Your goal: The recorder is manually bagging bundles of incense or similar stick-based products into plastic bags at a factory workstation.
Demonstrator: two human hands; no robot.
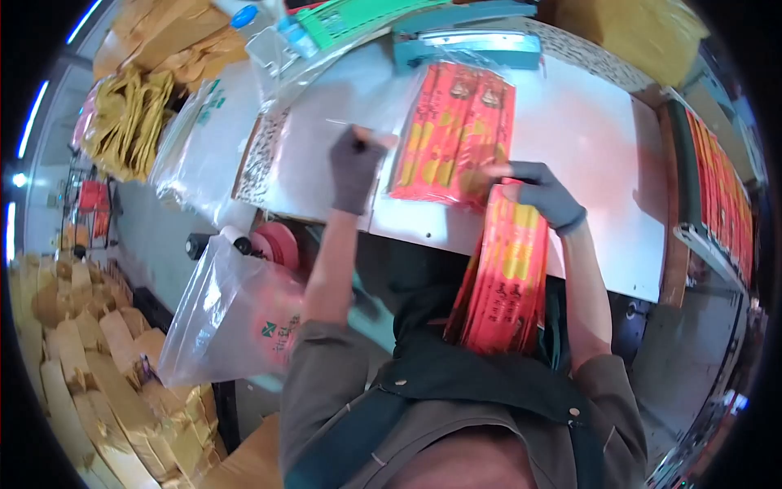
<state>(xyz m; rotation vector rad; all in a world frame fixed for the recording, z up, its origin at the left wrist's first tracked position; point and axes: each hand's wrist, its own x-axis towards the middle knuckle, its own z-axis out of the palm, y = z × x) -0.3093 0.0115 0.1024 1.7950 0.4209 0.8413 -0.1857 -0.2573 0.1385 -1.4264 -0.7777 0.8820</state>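
My right hand (547, 196), in a grey fingerless glove, grips the top end of a bundle of long red packets (513, 277) printed with gold shapes. The bundle hangs over the table's front edge, its lower end fanned out before my apron. Flat on the table lies a clear plastic bag of similar red-and-gold packets (456, 130), just beyond the fingers of that hand. To its left, my gloved left hand (357, 167) is raised over the white tabletop with its fingers curled in. Blur hides whether the left fingers pinch any plastic.
A teal bag sealer (468, 50) stands at the table's back. Clear bags (199, 155) lie at the left, and another bag (232, 314) hangs below. More red packets (721, 196) fill a rack at right. Brown wrapped bundles (106, 367) are piled lower left.
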